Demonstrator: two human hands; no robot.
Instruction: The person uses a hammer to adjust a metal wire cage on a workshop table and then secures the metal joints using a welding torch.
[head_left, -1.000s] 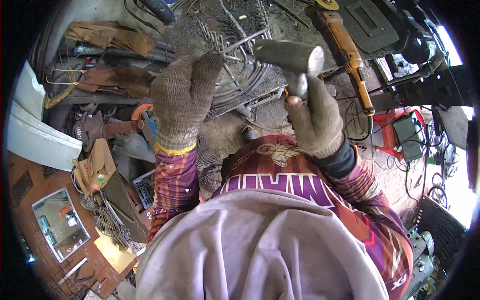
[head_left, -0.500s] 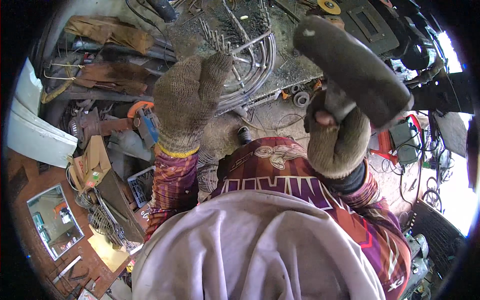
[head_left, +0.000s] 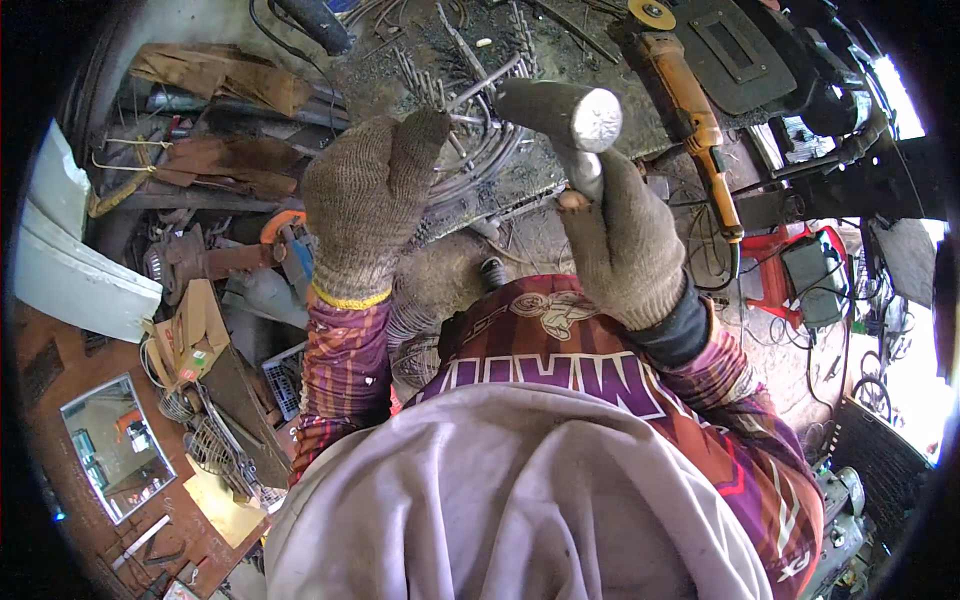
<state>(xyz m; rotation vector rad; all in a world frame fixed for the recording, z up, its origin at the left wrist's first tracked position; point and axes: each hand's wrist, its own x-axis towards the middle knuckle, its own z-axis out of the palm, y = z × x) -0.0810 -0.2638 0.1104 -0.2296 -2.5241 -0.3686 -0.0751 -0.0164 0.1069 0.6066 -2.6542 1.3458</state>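
- Since the earlier frame, the hammer (head_left: 565, 115) has come down from its raised position near the camera; its head now sits lower, just above the bent metal rods (head_left: 470, 130) on the workbench (head_left: 560, 40).
- Head view: right hand (head_left: 625, 240), in a knit glove, is closed tight around the hammer handle; the steel head points left with its round face toward the camera.
- Head view: left hand (head_left: 365, 200), also gloved, lies palm down with fingers together over the rods at the bench edge; whether it grips anything cannot be told.
- Head view: an orange angle grinder (head_left: 685, 100) lies on the bench to the right of the hammer, apart from both hands.
- Head view: a mirror (head_left: 115, 445) rests on the floor at lower left.
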